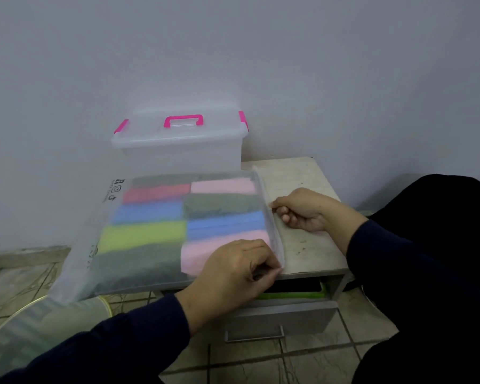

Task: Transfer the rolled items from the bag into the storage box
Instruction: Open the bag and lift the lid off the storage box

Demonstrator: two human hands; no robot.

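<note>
- Head view: frosted plastic bag [161, 231] lies flat on the counter [308, 245], zip edge facing 3 o'clock toward the person, probably so it can be opened.
- Left hand [233, 275] grip pinches the near end of the zip strip; right hand [305, 209] grip pinches it further along, likely to part it.
- Rolled items [205, 214], soft, coloured pink, blue, green, grey, are all inside the bag.
- Storage box [178, 151], clear rigid plastic with pink latches, stands at 12 o'clock, lid on.

Low grey worktop [302, 245] against the wall, bearing a frosted bag [161, 231] of coloured rolls in front and a lidded clear storage box [178, 153] behind.
</note>
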